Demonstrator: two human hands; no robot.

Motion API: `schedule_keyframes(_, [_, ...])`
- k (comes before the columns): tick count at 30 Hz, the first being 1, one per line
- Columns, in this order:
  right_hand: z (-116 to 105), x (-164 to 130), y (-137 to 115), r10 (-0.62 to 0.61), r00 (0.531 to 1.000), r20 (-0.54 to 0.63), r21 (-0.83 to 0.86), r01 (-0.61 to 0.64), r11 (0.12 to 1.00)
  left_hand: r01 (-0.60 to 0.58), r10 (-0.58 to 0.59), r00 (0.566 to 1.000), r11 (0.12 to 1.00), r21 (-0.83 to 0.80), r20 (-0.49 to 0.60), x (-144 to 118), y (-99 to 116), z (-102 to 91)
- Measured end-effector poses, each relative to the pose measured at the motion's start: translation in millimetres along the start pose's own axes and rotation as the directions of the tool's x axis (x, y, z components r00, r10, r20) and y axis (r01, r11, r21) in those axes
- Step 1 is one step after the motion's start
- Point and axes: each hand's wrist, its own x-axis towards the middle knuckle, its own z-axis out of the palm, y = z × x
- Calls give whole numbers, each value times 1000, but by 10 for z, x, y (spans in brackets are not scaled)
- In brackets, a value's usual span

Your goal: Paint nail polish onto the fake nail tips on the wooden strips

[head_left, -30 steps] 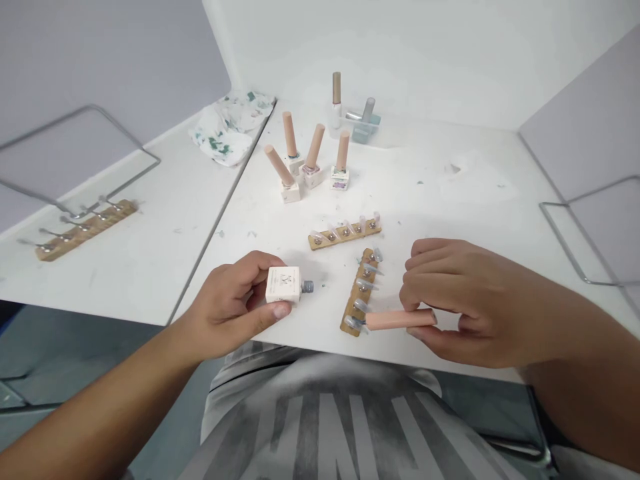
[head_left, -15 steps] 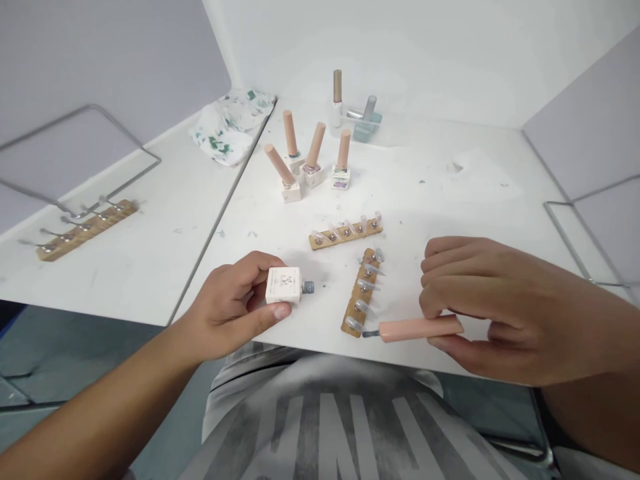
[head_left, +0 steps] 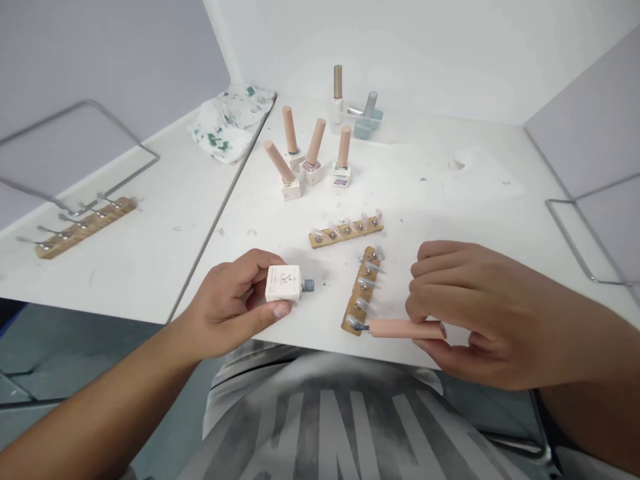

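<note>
Pinched in right hand: polish brush cap, bristles at nail-tip strip; left hand clasping polish bottle.

Three pink-capped polish bottles stand clustered mid-desk, one cap tilted. Behind them, a tall bottle beside a teal holder. A second nail strip lies crosswise. Far left, a stained cloth, a wooden strip and a wire frame; another frame at right.

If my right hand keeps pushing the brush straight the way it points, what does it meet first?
The right hand holds the brush pointing left; its tip is already at the nearest fake nail on the wooden strip, seemingly touching.
</note>
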Motion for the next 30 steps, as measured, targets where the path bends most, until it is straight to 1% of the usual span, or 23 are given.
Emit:
schedule_keyframes(5, [-32, -46, -7, 20, 999, 50, 18, -21, 1000, -5, 4, 1000, 1000, -24, -14, -12, -10, 6])
schedule_keyframes(12, [-52, -64, 33, 30, 997, 72, 55, -35, 998, -26, 26, 999, 999, -18, -24, -10, -14, 9])
schedule_keyframes(17, [-108, -88, 43, 49, 993, 105, 26, -52, 998, -46, 45, 999, 999, -27, -27, 16, -17, 16])
schedule_keyframes(20, [-122, -89, 35, 38, 997, 66, 44, -41, 998, -62, 61, 997, 998, -3, -36, 26, -11, 14])
schedule_keyframes(23, [-87, -51, 22, 14, 999, -52, 66, -11, 998, -62, 62, 997, 998, 7, -40, 20, -6, 6])
schedule_keyframes(25, [-43, -12, 12, 11, 994, -110, 52, -5, 999, -53, 53, 998, 999, -2, -35, 14, -1, 1])
schedule_keyframes(27, [4, 24, 5, 10, 992, -128, 33, -6, 999, -56, 56, 998, 998, -12, -26, 9, 4, -1])
schedule_keyframes(30, [57, 56, -3, 4, 995, -103, 21, -2, 1000, -60, 60, 998, 998, -28, -19, 4, 3, 1])
